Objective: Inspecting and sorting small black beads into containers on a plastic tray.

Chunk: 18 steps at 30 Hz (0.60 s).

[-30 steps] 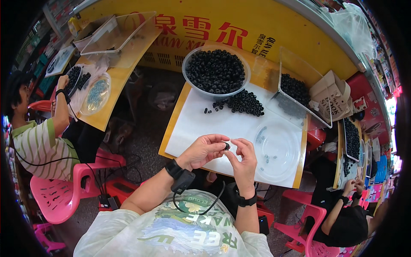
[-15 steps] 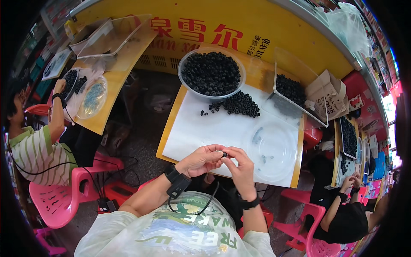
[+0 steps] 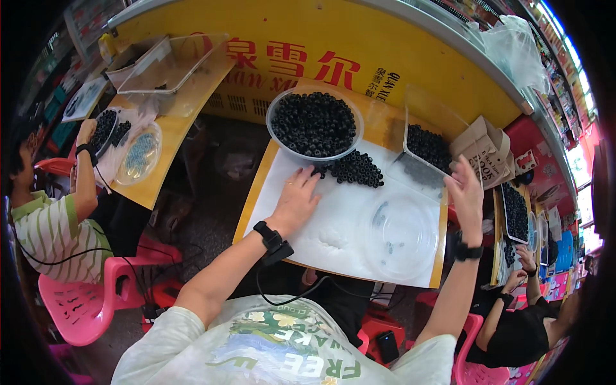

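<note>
My left hand (image 3: 296,200) reaches forward over the white sheet (image 3: 269,205) with its fingers stretched out. Its fingertips are at the near left end of a loose pile of small black ring-shaped pieces (image 3: 359,170). Behind the pile is a round clear tub (image 3: 274,131), heaped with the same kind of pieces. My right hand (image 3: 467,196) is raised at the near right corner of a clear rectangular bin (image 3: 405,131), thumb and fingers apart. More black pieces (image 3: 428,146) lie inside that bin. I see nothing held in either hand.
A round clear plastic dish (image 3: 410,273) with a few small bluish bits lies on the sheet's right side. A paper bag (image 3: 482,151) stands beyond the bin. Co-workers sit at tables to the left (image 3: 172,151) and right. A yellow panel (image 3: 256,29) closes off the back.
My hands have parted from a pinch on one small black piece near me. The left went forward to the loose pile, the right out to the rectangular bin. The piece is no longer visible between them.
</note>
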Motion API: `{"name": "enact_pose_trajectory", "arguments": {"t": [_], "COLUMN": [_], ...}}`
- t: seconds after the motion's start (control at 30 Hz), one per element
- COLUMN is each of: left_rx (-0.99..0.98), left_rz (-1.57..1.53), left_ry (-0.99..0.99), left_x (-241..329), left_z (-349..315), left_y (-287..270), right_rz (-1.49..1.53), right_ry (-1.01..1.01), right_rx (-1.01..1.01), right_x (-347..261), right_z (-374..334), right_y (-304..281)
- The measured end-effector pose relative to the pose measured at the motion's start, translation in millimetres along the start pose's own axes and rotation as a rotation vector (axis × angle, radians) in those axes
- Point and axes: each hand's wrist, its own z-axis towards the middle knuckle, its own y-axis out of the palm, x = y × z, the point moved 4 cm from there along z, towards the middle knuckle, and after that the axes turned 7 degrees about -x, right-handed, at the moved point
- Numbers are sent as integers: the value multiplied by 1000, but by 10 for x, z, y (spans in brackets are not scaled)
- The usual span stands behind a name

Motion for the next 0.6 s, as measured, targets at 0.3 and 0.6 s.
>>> {"name": "enact_pose_trajectory", "arguments": {"t": [0.3,0.6], "left_rx": [-197,-148], "left_rz": [130,175], "left_ry": [32,198], "left_x": [193,379], "left_z": [6,166], "left_y": [264,217], "right_rz": [46,100], "right_ry": [174,269], "right_rx": [-135,-94], "right_x": [-133,18], "right_z": [-1124,-1480], "right_y": [293,272]}}
